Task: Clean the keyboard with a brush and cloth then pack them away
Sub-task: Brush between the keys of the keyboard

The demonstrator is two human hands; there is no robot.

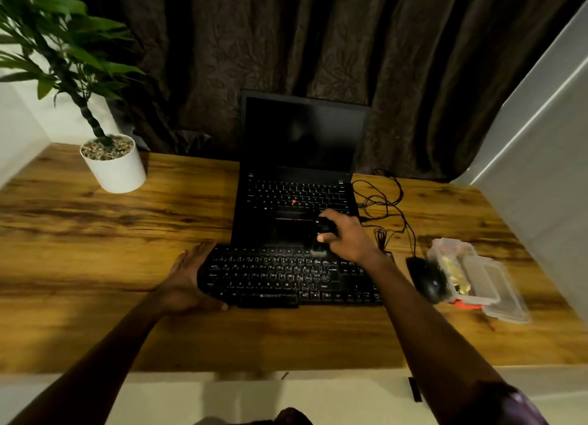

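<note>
Keyboard [286, 278], black, wired, lies flat on the wooden table [95, 233], its far edge just in front of an open black laptop [299, 157] with a dark screen. We see the right hand [346, 237] curled round a small black brush [323, 230], the pale bristle end down on the top key row and blurred. Left hand [187, 281] lies spread along the keyboard's left end, fingers straight against the side, thumb at the front edge. Black mouse [428, 280] sits just right of the keyboard, touching a clear plastic box [477, 275] whose contents we can't make out. Tangled black cables [385, 202] lie right of the laptop. Potted plant [113, 167] in a white pot stands at the far left of the table.
</note>
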